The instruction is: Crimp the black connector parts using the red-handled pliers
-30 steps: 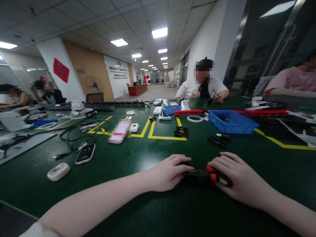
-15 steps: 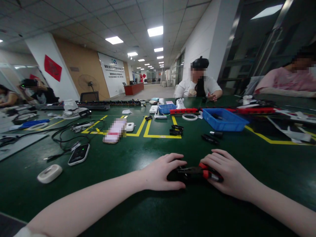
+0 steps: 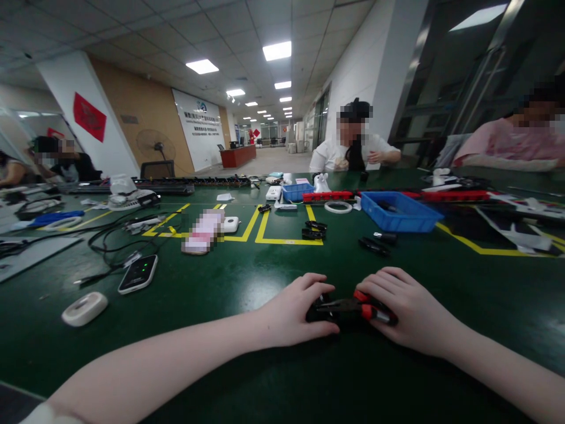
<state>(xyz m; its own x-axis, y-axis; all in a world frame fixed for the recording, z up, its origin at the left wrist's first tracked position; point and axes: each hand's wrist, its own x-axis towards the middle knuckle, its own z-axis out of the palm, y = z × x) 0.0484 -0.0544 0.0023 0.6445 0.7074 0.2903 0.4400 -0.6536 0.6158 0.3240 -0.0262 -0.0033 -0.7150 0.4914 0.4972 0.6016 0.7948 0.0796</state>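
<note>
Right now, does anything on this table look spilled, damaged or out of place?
No spill or damage shows. The phone lies askew across the yellow tape, and the black cables sprawl in loose loops; both look untidy. The right hand holds ordinary-looking pliers.

An office, it seems — beyond the green table are a red counter, ceiling lights and a lettered wall sign.

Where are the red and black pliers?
Right of centre in the head view: the pliers are in the right hand, tips toward the left hand.
</note>
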